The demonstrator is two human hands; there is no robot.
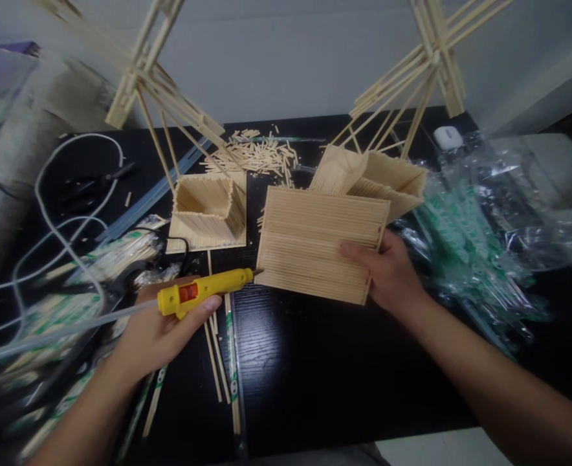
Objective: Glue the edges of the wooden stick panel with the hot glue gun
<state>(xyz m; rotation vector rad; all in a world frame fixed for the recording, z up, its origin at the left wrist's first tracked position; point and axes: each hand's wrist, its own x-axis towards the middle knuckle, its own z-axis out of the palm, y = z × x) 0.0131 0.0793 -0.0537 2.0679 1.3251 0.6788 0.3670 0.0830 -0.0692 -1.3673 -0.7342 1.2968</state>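
Observation:
My left hand (162, 330) is wrapped round a yellow hot glue gun (213, 288), with a clear glue stick (106, 317) running out of its back. The gun's metal tip meets or nearly meets the left edge of a flat panel of wooden sticks (315, 239). At the panel's right edge my right hand (395, 275) grips it, thumb on the face and fingers behind. The panel is tilted towards me above the black table. Behind it, partly hidden, is a box-shaped stick piece (387, 175) from which a windmill-like frame of sticks (426, 58) rises.
A similar box on a base (208, 213) stands left, under another stick frame (145, 65). Short cut sticks (257, 154) lie at the back. Plastic wrappers (475, 239) cover the right, with a white case (448, 138). White cable (57, 230), pliers-like tool (94, 184) and packaged chopsticks (116, 255) crowd the left.

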